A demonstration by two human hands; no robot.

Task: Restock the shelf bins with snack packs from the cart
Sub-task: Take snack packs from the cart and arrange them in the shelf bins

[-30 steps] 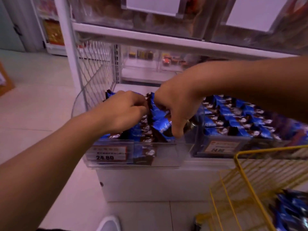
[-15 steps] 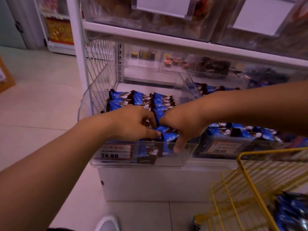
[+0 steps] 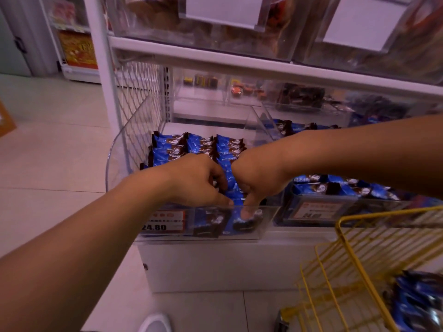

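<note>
Both hands are lowered into the front of the clear acrylic shelf bin (image 3: 124, 149), where the blue snack packs (image 3: 230, 188) are being seated in the last open stretch of the right-hand row. The left hand (image 3: 191, 183) is curled, knuckles up, with its fingertips closed against the left side of the packs; the right hand (image 3: 259, 180) is curled against their right side, with 1 finger (image 3: 247, 207) extended down behind the bin's front wall, apparently to press the packs home. The packs are thus pinched between the 2 hands, though how many are held cannot be told, since the fingers cover them. Beyond the grip, 3 rows of matching packs (image 3: 196, 144) are stacked on edge with faces forward, which suggests the pinch from both sides is used to keep the new packs upright and aligned. Just below and left of the grip, a price label (image 3: 163, 221) reading 24.80 is fixed to the front wall. To the right of the grip, a neighbouring bin (image 3: 311, 212) holds the same product. Near and to the right, well below the hands, the yellow wire cart (image 3: 354, 259) stands with further blue packs (image 3: 417, 305) inside, so restocking is judged unfinished.
</note>
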